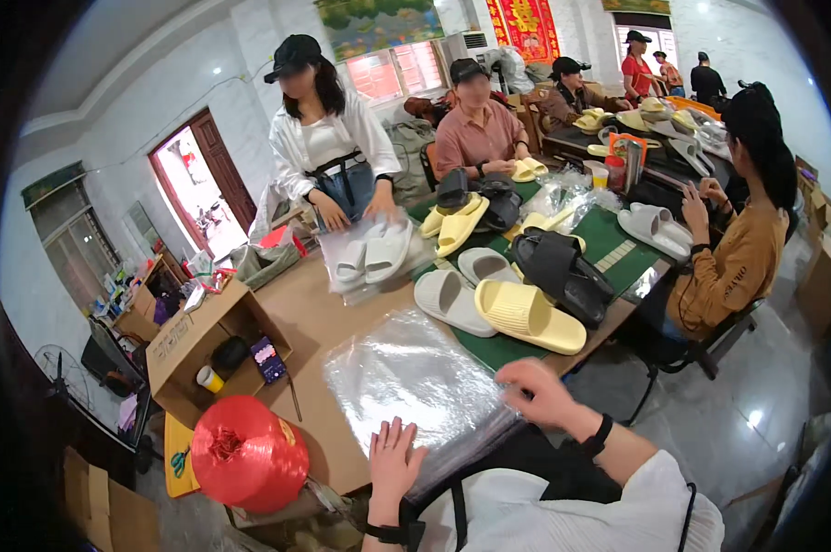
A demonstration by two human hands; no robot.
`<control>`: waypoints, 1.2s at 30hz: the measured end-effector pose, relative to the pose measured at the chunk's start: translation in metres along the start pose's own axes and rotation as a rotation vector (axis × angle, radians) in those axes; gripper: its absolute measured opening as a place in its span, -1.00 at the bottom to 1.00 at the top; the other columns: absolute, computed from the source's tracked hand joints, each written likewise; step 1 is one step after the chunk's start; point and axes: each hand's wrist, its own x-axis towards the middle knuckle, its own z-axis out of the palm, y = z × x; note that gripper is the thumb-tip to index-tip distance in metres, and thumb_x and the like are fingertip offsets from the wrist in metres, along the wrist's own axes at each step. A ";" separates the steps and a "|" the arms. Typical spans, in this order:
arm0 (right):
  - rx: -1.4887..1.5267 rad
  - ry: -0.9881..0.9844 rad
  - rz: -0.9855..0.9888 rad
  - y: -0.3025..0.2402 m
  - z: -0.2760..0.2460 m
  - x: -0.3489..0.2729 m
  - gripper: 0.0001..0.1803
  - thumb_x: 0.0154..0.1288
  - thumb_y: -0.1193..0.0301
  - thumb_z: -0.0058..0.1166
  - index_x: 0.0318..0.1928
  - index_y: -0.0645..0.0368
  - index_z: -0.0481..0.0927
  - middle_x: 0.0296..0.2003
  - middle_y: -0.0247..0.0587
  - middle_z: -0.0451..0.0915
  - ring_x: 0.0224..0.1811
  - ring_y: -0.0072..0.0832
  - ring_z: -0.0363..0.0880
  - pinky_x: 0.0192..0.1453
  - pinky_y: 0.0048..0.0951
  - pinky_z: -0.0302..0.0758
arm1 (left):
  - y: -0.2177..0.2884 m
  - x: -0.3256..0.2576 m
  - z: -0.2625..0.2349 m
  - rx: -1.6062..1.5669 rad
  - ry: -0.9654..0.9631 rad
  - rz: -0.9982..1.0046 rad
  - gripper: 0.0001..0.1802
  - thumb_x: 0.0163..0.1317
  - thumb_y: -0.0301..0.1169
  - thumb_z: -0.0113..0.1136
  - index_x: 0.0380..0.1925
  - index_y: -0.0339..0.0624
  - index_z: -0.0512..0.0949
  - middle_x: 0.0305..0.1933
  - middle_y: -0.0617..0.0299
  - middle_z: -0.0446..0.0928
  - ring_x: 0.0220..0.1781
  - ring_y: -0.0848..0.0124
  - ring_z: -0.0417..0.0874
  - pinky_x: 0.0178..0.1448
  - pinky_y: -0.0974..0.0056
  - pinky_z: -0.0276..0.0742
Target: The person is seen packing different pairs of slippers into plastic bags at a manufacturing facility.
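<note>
A stack of clear plastic bags [415,368] lies flat on the brown table in front of me. My left hand [394,460] rests on its near left edge with the fingers stretched out. At the right edge of the stack my right hand [537,394] has its fingers curled and pinched at the top bag's edge; the fingertips are partly hidden. Just beyond that hand lie a pale yellow slipper [530,316], a grey slipper [452,302] and a black slipper [563,276] on the green mat.
To the left stand a red twine roll [250,453] and an open cardboard box [204,336] holding a cup and a phone. Across the table, a person [333,138] handles bagged white slippers [376,250]. Another person [728,248] sits at the right; more people work farther back.
</note>
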 end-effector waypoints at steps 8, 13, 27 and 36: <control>-0.467 0.573 0.261 0.115 -0.111 0.050 -0.52 0.22 0.43 0.25 0.15 0.24 0.51 0.04 -0.03 0.50 0.17 -0.06 0.43 0.26 -0.09 0.39 | -0.004 0.001 0.006 0.038 0.126 0.017 -0.43 0.26 0.00 0.29 0.21 0.03 0.59 0.41 -0.01 0.43 0.47 -0.10 0.35 0.53 -0.17 0.15; -0.532 0.320 0.615 0.185 -0.126 0.082 -0.28 0.26 0.30 0.25 0.38 0.25 0.34 0.28 0.10 0.37 0.36 0.04 0.29 0.45 -0.03 0.28 | -0.001 -0.002 0.003 0.016 0.033 -0.053 -0.43 0.34 0.08 0.18 0.26 0.10 0.57 0.49 0.06 0.36 0.56 -0.03 0.24 0.59 -0.16 0.04; -0.489 0.636 0.285 0.170 -0.132 0.097 -0.70 0.21 0.60 0.16 -0.02 0.33 0.58 -0.15 0.04 0.56 -0.02 0.05 0.54 0.06 -0.12 0.48 | 0.000 -0.003 0.002 0.022 0.087 -0.047 -0.40 0.30 0.09 0.21 0.26 0.10 0.56 0.47 0.05 0.38 0.52 -0.03 0.29 0.57 -0.13 0.07; -0.243 0.265 -0.065 -0.019 -0.031 0.083 -0.69 0.07 0.61 0.23 -0.14 0.23 0.47 -0.19 0.07 0.49 -0.09 0.14 0.52 -0.03 -0.08 0.52 | 0.003 -0.002 -0.003 0.027 0.113 -0.011 -0.42 0.27 0.02 0.25 0.25 0.08 0.56 0.44 0.04 0.41 0.50 -0.04 0.32 0.54 -0.17 0.12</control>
